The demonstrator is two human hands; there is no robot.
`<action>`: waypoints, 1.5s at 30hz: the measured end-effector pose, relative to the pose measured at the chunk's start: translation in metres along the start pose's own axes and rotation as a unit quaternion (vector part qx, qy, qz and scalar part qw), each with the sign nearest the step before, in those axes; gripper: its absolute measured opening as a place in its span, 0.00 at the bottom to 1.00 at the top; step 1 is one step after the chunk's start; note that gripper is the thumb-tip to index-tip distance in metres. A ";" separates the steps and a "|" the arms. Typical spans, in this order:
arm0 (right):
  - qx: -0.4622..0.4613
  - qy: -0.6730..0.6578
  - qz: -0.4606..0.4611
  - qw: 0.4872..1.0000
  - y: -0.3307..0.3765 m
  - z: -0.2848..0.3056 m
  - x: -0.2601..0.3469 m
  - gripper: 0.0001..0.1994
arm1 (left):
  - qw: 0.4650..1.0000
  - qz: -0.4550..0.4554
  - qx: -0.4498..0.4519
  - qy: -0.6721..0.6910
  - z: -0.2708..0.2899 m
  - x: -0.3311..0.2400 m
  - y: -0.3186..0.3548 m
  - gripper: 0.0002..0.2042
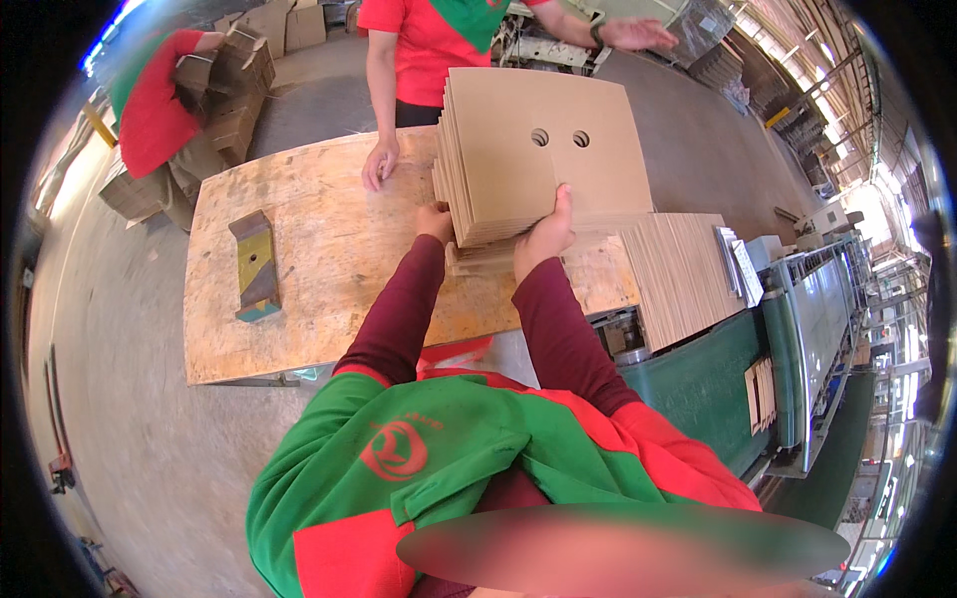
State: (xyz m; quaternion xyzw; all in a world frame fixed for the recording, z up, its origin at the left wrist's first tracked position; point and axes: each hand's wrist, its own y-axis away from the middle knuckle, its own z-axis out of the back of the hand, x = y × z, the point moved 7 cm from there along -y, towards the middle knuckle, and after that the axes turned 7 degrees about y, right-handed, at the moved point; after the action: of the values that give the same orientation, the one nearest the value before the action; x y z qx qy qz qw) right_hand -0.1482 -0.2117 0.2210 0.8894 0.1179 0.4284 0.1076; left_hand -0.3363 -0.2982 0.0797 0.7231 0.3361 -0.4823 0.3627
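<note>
Nearest the camera are the person's own green-and-red shoulders and two maroon sleeves (399, 319) reaching up to a thick stack of cardboard sheets (543, 149), which stands tilted on the far middle of the wooden tabletop (319, 289). Far left on that tabletop lies a yellow-and-grey metal block (256, 264), well apart from the work. The left hand (435, 221) is pressed against the stack's lower left corner, its fingers hidden behind the sheets, so how far it is closed cannot be told. The right hand (545, 234) grips the bottom edge, thumb laid up the front sheet below the two round holes (560, 139), fingers wrapped behind. To square the stack well, I judge both hands should squeeze evenly and tap the lower edge on the flat sheets (493, 261) beneath. A co-worker's hand (379, 162) rests on the far edge, near the stack. At right, more cardboard (678, 269) stands stacked on edge beside a green machine (718, 384).
</note>
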 end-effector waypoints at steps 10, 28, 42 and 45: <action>0.056 0.035 -0.055 0.996 -0.032 0.024 -0.038 0.27 | 1.000 -0.001 0.008 0.003 0.011 0.052 -0.020 0.10; 0.046 0.163 -0.138 0.976 -0.041 0.037 -0.033 0.32 | 0.794 -0.289 -0.008 -0.536 0.102 0.063 0.131 0.13; 0.023 0.002 -0.096 0.995 -0.086 0.034 0.018 0.44 | 0.788 -0.224 0.016 -0.573 0.090 0.059 0.129 0.10; 0.031 0.065 -0.103 0.992 -0.077 0.047 0.044 0.39 | 0.789 -0.214 0.048 -0.574 0.078 0.066 0.132 0.10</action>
State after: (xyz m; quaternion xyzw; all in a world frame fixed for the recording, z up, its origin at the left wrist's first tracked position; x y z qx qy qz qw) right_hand -0.0938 -0.1294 0.2027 0.8458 0.2286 0.4679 0.1160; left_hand -0.2411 -0.4226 0.0223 0.2389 0.1884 -0.8894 0.3412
